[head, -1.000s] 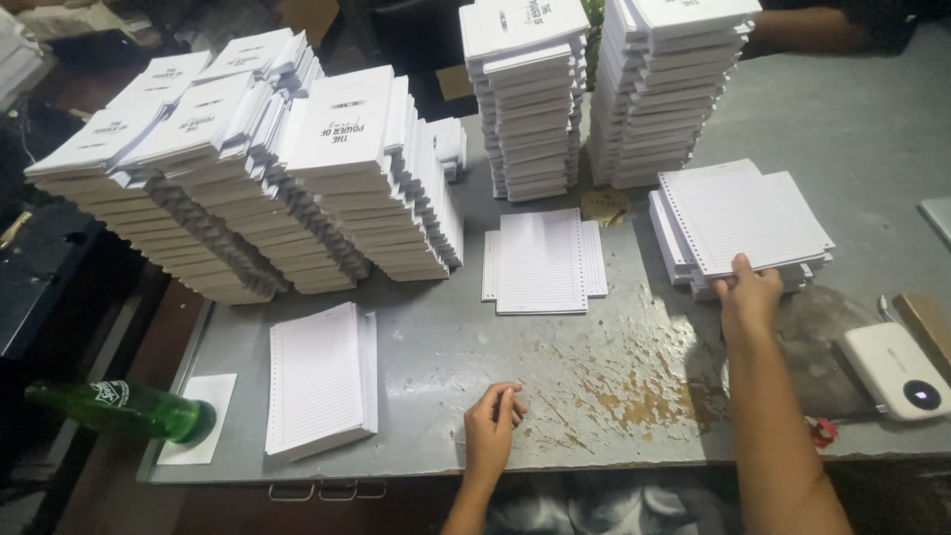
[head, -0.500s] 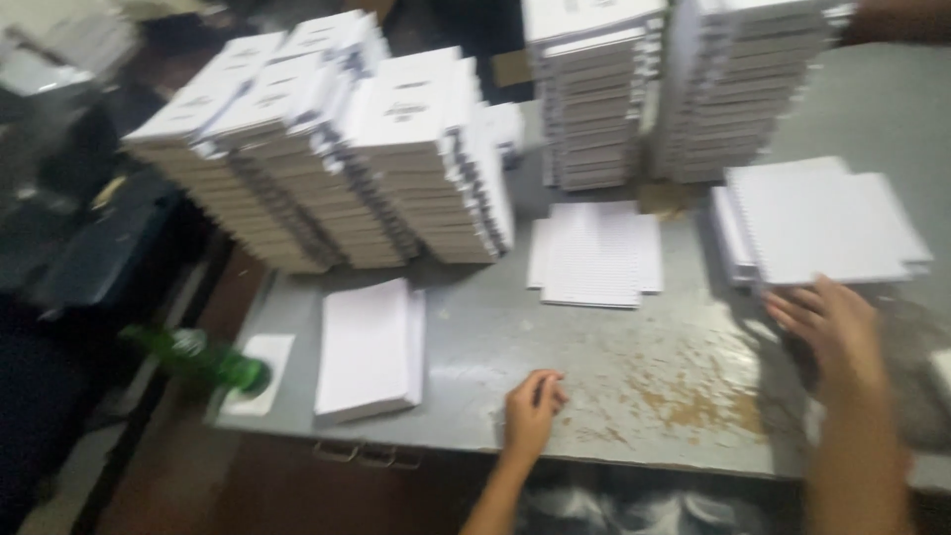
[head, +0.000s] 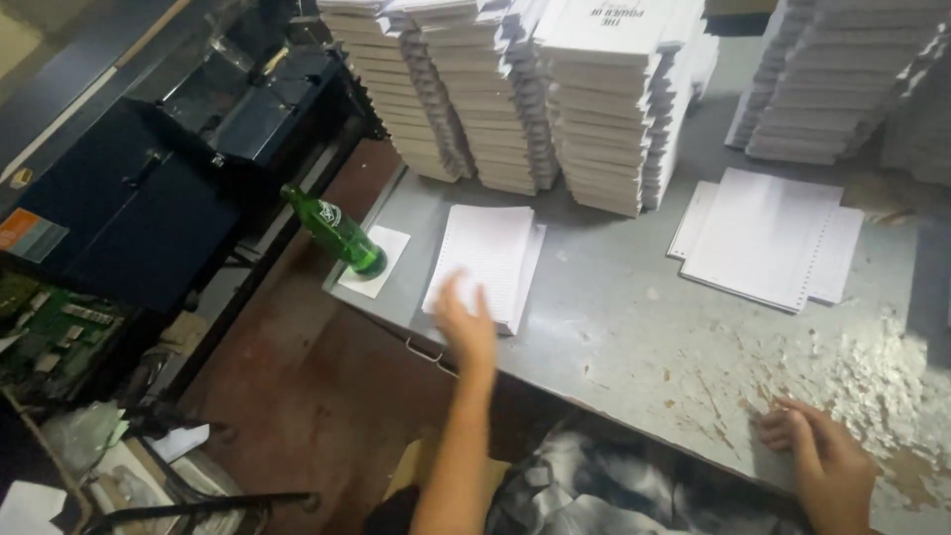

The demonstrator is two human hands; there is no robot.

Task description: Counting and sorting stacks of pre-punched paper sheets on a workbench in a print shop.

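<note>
The left hand (head: pixel 466 322) lies blurred over the near edge of a small stack of white sheets (head: pixel 485 260) on the grey metal table (head: pixel 614 327); its fingers look spread and flat, closed on nothing. The right hand (head: pixel 827 466) rests on the table's worn near edge, fingers loosely curled, empty. A green glass bottle (head: pixel 337 233) stands just left of the sheets, tall stacks of white booklets (head: pixel 594 109) behind

A scuffed grey table (head: pixel 634 327) (paint flaking) bears booklet stacks (head: pixel 594 109), loose sheets (head: pixel 763 238), a green bottle (head: pixel 337 233).
</note>
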